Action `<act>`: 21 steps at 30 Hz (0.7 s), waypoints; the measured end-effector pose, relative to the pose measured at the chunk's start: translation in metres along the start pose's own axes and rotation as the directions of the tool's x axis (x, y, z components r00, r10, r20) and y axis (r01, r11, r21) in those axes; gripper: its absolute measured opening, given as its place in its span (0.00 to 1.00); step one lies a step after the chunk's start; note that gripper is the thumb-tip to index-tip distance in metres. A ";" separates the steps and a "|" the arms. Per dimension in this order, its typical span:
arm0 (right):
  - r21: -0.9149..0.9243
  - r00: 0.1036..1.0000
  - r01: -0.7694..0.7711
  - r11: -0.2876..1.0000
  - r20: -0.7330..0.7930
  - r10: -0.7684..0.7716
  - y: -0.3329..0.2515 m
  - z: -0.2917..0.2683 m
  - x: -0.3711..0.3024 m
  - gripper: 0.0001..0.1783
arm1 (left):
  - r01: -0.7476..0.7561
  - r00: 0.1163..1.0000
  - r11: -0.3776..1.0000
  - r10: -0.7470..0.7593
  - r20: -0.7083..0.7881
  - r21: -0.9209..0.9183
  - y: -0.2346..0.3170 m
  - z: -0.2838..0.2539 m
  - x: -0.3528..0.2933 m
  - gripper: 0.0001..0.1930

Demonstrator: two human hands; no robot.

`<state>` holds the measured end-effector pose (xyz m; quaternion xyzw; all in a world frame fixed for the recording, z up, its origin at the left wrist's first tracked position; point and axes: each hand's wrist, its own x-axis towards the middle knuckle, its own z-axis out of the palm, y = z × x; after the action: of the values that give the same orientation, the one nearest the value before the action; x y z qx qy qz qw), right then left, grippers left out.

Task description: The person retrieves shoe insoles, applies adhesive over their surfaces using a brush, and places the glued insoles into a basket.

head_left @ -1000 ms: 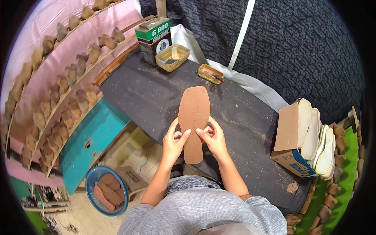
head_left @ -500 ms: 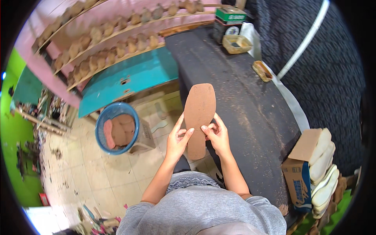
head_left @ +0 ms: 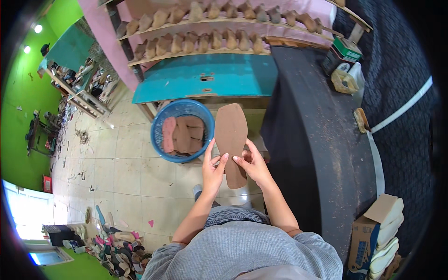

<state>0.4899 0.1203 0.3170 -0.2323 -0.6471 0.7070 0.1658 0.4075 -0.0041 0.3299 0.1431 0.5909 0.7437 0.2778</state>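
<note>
I hold a flat brown shoe sole (head_left: 231, 135) upright in front of me with both hands. My left hand (head_left: 213, 170) grips its lower left edge, thumb on the face. On the other side, my right hand (head_left: 252, 164) pinches the lower right edge. The sole hangs in the air above the tiled floor, just right of a blue plastic basket (head_left: 161, 148) that contains several brown and pink soles.
A dark worktable (head_left: 322, 154) runs along my right, with a small tray (head_left: 344, 80), a green box (head_left: 346, 49) and a brush (head_left: 360, 119) at its far end. A cardboard box with pale soles (head_left: 378, 238) sits at its near end. Shelves of shoe lasts (head_left: 210, 39) and a teal bench (head_left: 205, 77) stand ahead.
I have turned left, away from the worktable. The sole, held in both hands, has moved from above the table to above the floor beside the blue basket.
</note>
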 end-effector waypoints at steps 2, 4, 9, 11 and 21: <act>-0.016 0.998 -0.034 0.999 0.045 0.034 0.004 0.031 0.019 0.37 | 0.046 0.999 0.998 -0.048 -0.026 -0.039 0.012 -0.031 0.010 0.33; 0.045 0.999 -0.047 0.998 0.016 0.047 0.011 0.062 0.038 0.38 | 0.056 0.998 0.998 -0.055 0.032 -0.030 0.020 -0.067 0.023 0.34; 0.057 0.999 -0.042 0.997 -0.012 0.043 0.027 0.122 0.086 0.38 | 0.070 0.995 0.990 -0.078 0.055 0.123 -0.002 -0.150 0.065 0.34; 0.107 0.997 -0.059 0.992 -0.047 0.065 0.037 0.133 0.103 0.38 | 0.154 0.983 0.981 -0.165 0.086 0.121 0.000 -0.164 0.080 0.35; -0.011 0.975 -0.093 0.996 -0.202 0.089 0.140 0.158 0.194 0.35 | 0.072 0.985 0.955 -0.114 0.130 0.288 -0.096 -0.219 0.187 0.43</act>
<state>0.2507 0.0764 0.1645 -0.3338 -0.6230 0.6799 0.1955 0.1619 -0.0562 0.1588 0.2071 0.6751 0.6256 0.3316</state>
